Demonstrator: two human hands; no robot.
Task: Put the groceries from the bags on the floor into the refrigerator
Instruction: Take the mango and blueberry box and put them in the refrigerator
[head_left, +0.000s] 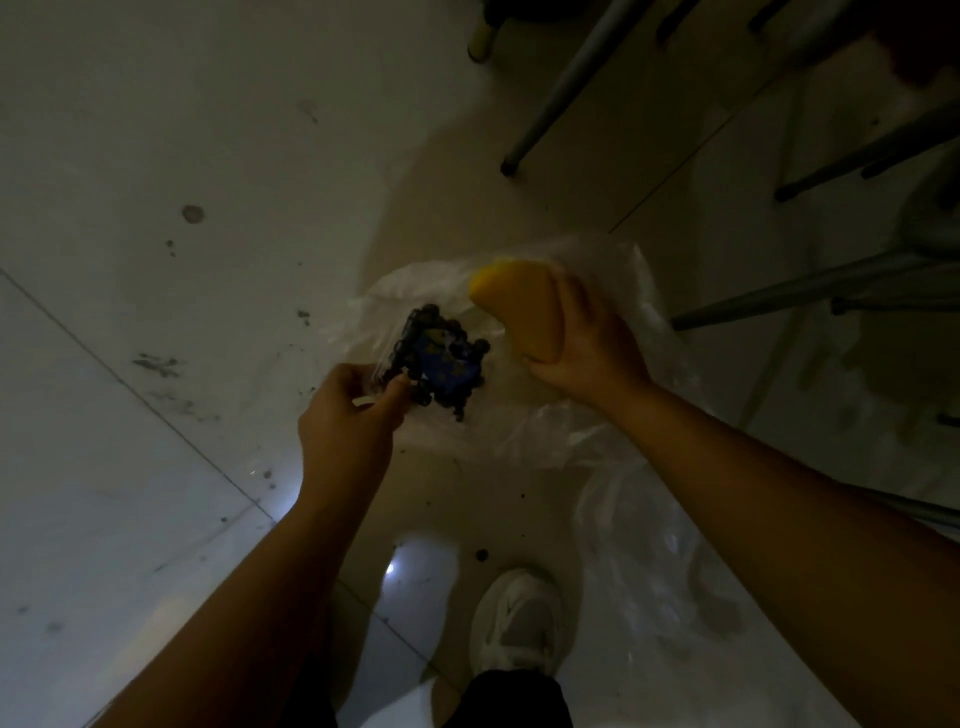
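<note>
In the head view, a clear box of blueberries (441, 358) is pinched at its corner by the left hand (345, 415), and a yellow-orange wedge (524, 312) is clasped by the curled fingers of the right hand (582, 343), both above a clear plastic bag (623, 415) on the floor (156, 156). No refrigerator is shown; carrying and stowing are judged still to be done.

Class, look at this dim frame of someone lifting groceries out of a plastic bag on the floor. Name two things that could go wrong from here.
1. The left hand pinches the blueberry box only at one corner; it might tip or pop open and spill berries.
2. A second clear bag lies beside the white shoe on smooth tile; a step onto it could slip, with the right hand occupied by the yellow fruit.
</note>
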